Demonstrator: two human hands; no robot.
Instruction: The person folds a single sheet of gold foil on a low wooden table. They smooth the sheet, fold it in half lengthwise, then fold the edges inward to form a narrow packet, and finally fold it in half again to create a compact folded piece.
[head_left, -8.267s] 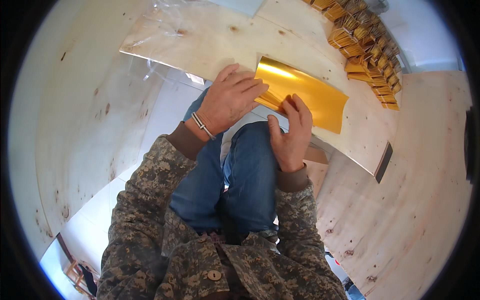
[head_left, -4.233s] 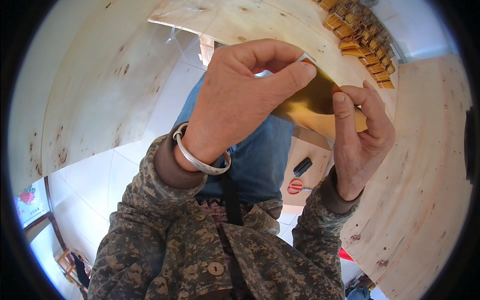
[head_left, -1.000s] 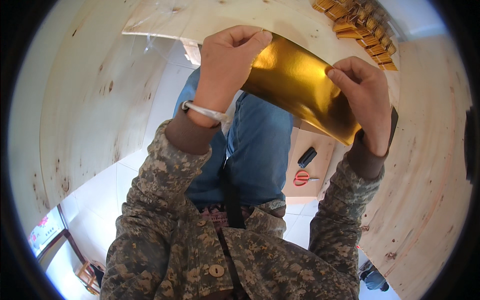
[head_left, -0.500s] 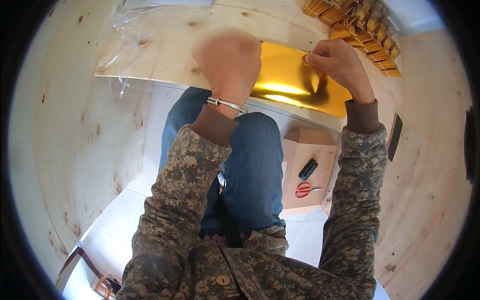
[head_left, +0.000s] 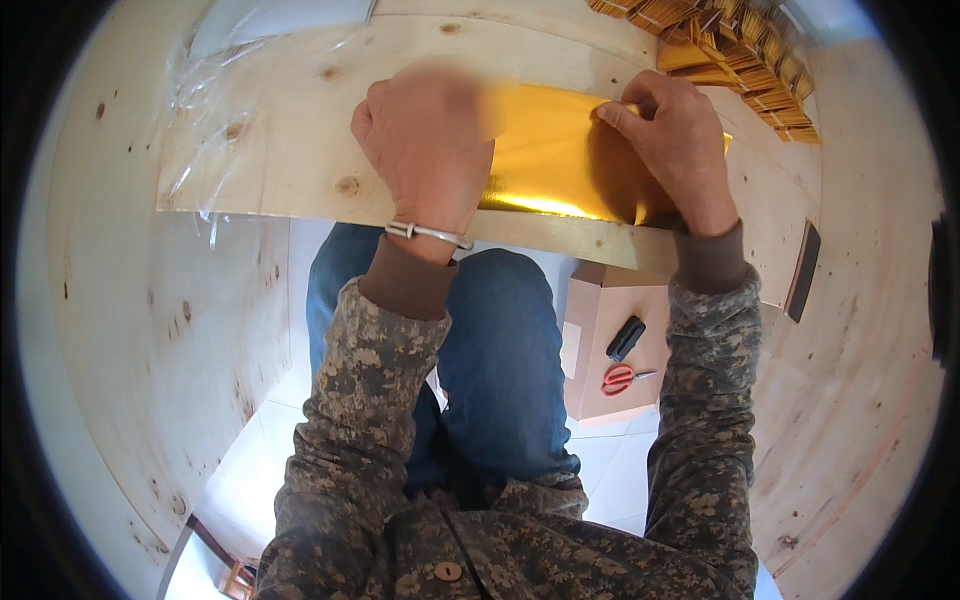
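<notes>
A shiny gold foil sheet point(head_left: 545, 150) lies along the near part of the wooden board, its right part raised and curved. At its left edge is my left hand point(head_left: 425, 150), wearing a silver bangle point(head_left: 428, 235). That hand looks curled, but a blur covers its fingers, so their grip on the sheet does not show. My right hand point(head_left: 675, 145) is closed in a pinch, thumb and forefinger on the upper right part of the sheet. The palm side of this hand and the sheet's right end are partly hidden.
Bundles of folded gold paper point(head_left: 745, 60) stand at the far right. Clear plastic film point(head_left: 205, 120) hangs over the board point(head_left: 290, 140) at left. Below, red-handled scissors point(head_left: 620, 378) and a black object point(head_left: 626, 338) rest on a cardboard box point(head_left: 595, 395). Wooden panels point(head_left: 130, 250) rise at both sides.
My left hand has shifted left and slightly down in the picture, the right hand slightly left. The view has tilted a little. The sheet's right part now curves up more toward my right hand.
</notes>
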